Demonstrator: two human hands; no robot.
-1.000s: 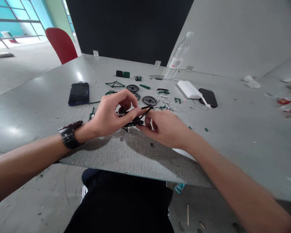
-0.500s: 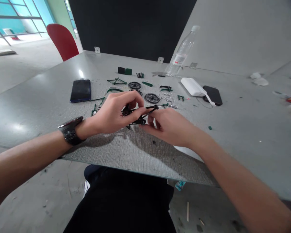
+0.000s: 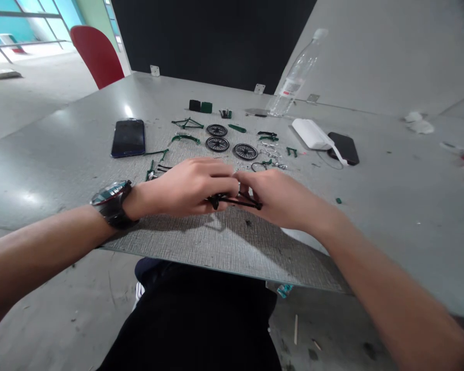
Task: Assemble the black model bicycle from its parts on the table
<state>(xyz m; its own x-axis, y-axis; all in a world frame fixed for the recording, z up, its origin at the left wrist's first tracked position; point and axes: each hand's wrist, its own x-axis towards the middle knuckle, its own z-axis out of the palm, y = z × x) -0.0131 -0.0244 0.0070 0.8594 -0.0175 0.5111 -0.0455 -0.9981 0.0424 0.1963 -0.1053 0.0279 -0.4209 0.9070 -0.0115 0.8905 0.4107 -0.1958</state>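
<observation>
My left hand (image 3: 195, 185), with a black watch on its wrist, is closed around a black miniature bicycle frame (image 3: 237, 201) just above the table's front part. My right hand (image 3: 272, 193) meets it from the right, its fingers pinched at the frame's right end; whether a smaller part sits between them is hidden. Beyond my hands lie spoked model wheels (image 3: 245, 151), a green bicycle frame (image 3: 187, 123), a green curved mudguard-like piece (image 3: 185, 138) and thin silver parts (image 3: 269, 150).
A phone (image 3: 128, 138) lies at the left. At the back stand a clear plastic bottle (image 3: 294, 82) and a black panel (image 3: 212, 41). A white case (image 3: 313, 135) with a cable and a dark flat device (image 3: 344, 148) lie to the right. A red chair (image 3: 96, 56) is beyond the table.
The black frame has been turned over and lowered slightly between my hands. My left fingers have shifted right and now cover more of it. The view has tilted a little.
</observation>
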